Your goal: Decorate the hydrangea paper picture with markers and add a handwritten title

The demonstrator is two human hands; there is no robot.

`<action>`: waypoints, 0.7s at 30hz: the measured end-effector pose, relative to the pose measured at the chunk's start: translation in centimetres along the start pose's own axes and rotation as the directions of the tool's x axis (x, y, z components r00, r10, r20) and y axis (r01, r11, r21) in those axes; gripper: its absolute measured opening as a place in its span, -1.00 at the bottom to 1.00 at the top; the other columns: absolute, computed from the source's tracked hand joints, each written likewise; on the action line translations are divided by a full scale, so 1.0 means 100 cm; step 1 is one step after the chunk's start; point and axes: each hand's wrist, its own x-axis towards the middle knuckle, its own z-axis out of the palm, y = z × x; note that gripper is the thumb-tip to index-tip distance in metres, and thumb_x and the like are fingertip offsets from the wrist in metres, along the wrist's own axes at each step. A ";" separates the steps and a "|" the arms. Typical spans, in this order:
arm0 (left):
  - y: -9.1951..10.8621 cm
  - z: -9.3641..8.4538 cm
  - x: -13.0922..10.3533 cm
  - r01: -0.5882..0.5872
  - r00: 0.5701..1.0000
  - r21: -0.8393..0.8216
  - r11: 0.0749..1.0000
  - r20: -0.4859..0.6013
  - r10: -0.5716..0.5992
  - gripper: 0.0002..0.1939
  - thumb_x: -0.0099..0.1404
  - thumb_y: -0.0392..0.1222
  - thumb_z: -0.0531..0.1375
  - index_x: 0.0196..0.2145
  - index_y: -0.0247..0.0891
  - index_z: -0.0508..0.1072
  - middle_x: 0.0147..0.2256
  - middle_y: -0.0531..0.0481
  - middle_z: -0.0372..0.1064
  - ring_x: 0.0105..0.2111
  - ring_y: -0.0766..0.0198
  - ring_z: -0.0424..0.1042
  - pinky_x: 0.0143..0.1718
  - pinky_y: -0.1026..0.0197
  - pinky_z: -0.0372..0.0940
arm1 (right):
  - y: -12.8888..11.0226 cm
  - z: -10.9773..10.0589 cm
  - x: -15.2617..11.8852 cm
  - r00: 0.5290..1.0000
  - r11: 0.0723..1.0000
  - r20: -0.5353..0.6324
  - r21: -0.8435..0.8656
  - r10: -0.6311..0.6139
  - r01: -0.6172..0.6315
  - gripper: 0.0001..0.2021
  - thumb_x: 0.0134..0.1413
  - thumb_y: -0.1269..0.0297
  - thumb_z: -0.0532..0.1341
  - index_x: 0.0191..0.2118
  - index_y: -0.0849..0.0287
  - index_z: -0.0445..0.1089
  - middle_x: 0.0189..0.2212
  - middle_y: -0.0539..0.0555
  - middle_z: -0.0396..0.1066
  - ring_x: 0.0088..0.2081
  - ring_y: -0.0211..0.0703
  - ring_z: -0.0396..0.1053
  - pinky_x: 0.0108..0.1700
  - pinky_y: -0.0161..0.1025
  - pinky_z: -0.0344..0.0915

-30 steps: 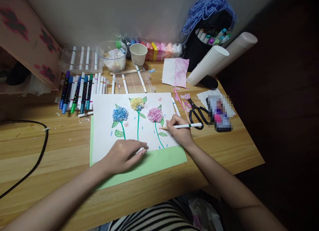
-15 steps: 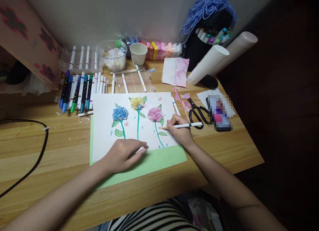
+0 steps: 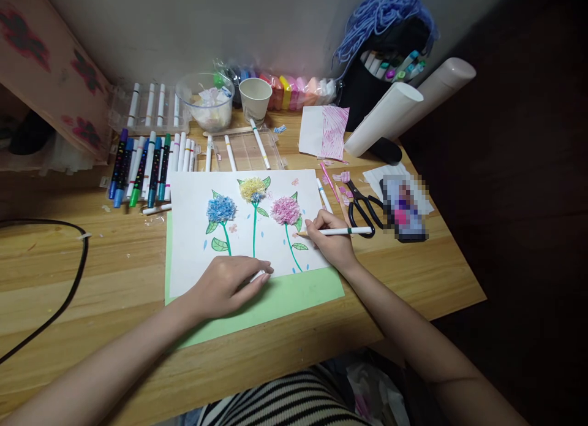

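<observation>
A white drawing sheet (image 3: 188, 230) lies on a light green sheet (image 3: 294, 294). It carries a fluffy blue flower (image 3: 221, 209), a yellow flower (image 3: 252, 190) and a pink flower (image 3: 285, 211), with drawn green stems and leaves. Between the fingers of my right hand (image 3: 331, 237) is a slim white marker (image 3: 342, 232) with a green band, its tan tip beside the pink flower's stem. My left hand (image 3: 229, 285) rests on the sheet's lower edge, thumb and fingers apart. A small white patch shows between them; I cannot tell whether it is paper or an object.
Markers (image 3: 147, 165) lie at the left, near a clear bowl (image 3: 209, 110) and a paper cup (image 3: 255, 101). Black-handled scissors (image 3: 362, 208) and a phone (image 3: 404, 208) are on the right. A black cable (image 3: 82, 266) curves across the left side.
The marker's tip and my right hand have shifted very slightly left. My left hand and the sheets look the same.
</observation>
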 end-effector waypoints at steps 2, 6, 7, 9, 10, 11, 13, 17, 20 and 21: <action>0.000 0.000 0.000 0.001 1.000 -0.004 1.000 0.001 -0.001 -0.77 0.35 -0.21 -0.01 -0.17 -0.24 0.41 -0.32 -0.02 0.52 -0.36 0.32 0.51 -0.35 0.26 0.40 | 0.000 0.000 0.000 1.000 1.000 0.007 -0.001 0.001 -0.001 -0.68 0.07 0.27 0.17 -0.62 0.11 0.08 -0.71 -0.12 0.09 -0.61 -0.29 0.11 -0.48 -0.29 0.19; -0.001 0.000 0.000 0.002 1.000 -0.007 1.000 0.009 -0.002 -0.77 0.35 -0.21 -0.01 -0.18 -0.24 0.41 -0.32 -0.02 0.52 -0.37 0.32 0.50 -0.34 0.24 0.40 | 0.001 0.000 0.000 1.000 1.000 -0.011 -0.009 0.000 0.000 -0.68 0.08 0.26 0.17 -0.62 0.11 0.08 -0.71 -0.12 0.10 -0.61 -0.28 0.11 -0.49 -0.29 0.16; -0.001 0.000 0.000 0.003 1.000 -0.007 1.000 0.010 -0.003 -0.77 0.35 -0.21 -0.01 -0.18 -0.24 0.41 -0.32 -0.02 0.52 -0.37 0.32 0.50 -0.34 0.24 0.40 | 0.001 0.000 0.000 1.000 1.000 -0.005 -0.005 0.001 -0.002 -0.68 0.08 0.26 0.17 -0.62 0.11 0.08 -0.70 -0.12 0.10 -0.60 -0.28 0.12 -0.49 -0.29 0.16; -0.001 0.000 -0.001 0.006 1.000 -0.008 1.000 0.014 -0.006 -0.77 0.35 -0.21 -0.01 -0.17 -0.25 0.41 -0.31 -0.01 0.52 -0.37 0.32 0.50 -0.35 0.24 0.40 | 0.001 0.000 0.000 1.000 1.000 0.005 -0.002 -0.002 0.002 -0.67 0.08 0.26 0.17 -0.62 0.11 0.07 -0.70 -0.12 0.10 -0.60 -0.28 0.12 -0.48 -0.29 0.16; -0.001 0.001 -0.001 0.007 1.000 -0.008 1.000 0.017 -0.007 -0.77 0.35 -0.21 -0.01 -0.16 -0.25 0.41 -0.31 -0.01 0.52 -0.36 0.32 0.50 -0.35 0.25 0.40 | 0.001 0.000 0.000 1.000 1.000 0.000 -0.006 -0.006 0.006 -0.67 0.08 0.27 0.17 -0.62 0.11 0.07 -0.70 -0.12 0.10 -0.60 -0.28 0.11 -0.48 -0.29 0.16; -0.001 0.001 -0.001 0.007 1.000 -0.008 1.000 0.018 -0.007 -0.78 0.35 -0.21 -0.01 -0.16 -0.25 0.41 -0.31 -0.01 0.52 -0.36 0.31 0.50 -0.35 0.24 0.40 | 0.001 0.000 0.000 1.000 1.000 -0.011 -0.010 -0.011 0.010 -0.67 0.08 0.27 0.17 -0.62 0.11 0.06 -0.70 -0.12 0.09 -0.60 -0.29 0.10 -0.48 -0.29 0.15; -0.001 0.001 -0.001 0.004 1.000 -0.008 1.000 0.019 -0.004 -0.78 0.35 -0.21 0.00 -0.16 -0.25 0.41 -0.31 -0.01 0.52 -0.35 0.31 0.51 -0.35 0.24 0.40 | 0.002 0.001 0.000 1.000 1.000 -0.027 -0.014 -0.011 0.011 -0.68 0.08 0.28 0.16 -0.61 0.11 0.06 -0.70 -0.12 0.08 -0.60 -0.29 0.09 -0.48 -0.29 0.13; -0.001 0.001 -0.001 0.001 1.000 -0.011 1.000 0.015 -0.001 -0.78 0.35 -0.21 0.00 -0.15 -0.24 0.40 -0.30 0.00 0.52 -0.35 0.31 0.51 -0.35 0.24 0.39 | 0.002 0.001 0.000 1.000 1.000 -0.002 -0.008 -0.002 0.002 -0.68 0.07 0.29 0.16 -0.62 0.11 0.06 -0.70 -0.12 0.07 -0.60 -0.28 0.09 -0.47 -0.28 0.13; -0.001 0.001 -0.001 -0.002 1.000 -0.010 1.000 0.013 0.002 -0.78 0.35 -0.22 0.00 -0.15 -0.25 0.40 -0.30 0.00 0.52 -0.35 0.31 0.50 -0.35 0.24 0.39 | 0.002 0.001 0.000 0.999 0.999 -0.037 -0.032 -0.018 0.017 -0.68 0.06 0.31 0.16 -0.62 0.11 0.05 -0.68 -0.12 0.06 -0.59 -0.29 0.07 -0.48 -0.29 0.10; -0.001 0.000 -0.001 -0.002 1.000 -0.008 1.000 0.014 0.002 -0.78 0.35 -0.22 0.00 -0.15 -0.25 0.40 -0.31 0.00 0.52 -0.35 0.31 0.50 -0.35 0.25 0.39 | 0.002 0.000 0.000 0.999 0.999 -0.039 -0.035 -0.022 0.020 -0.68 0.06 0.31 0.16 -0.62 0.11 0.05 -0.68 -0.12 0.06 -0.59 -0.29 0.07 -0.48 -0.28 0.09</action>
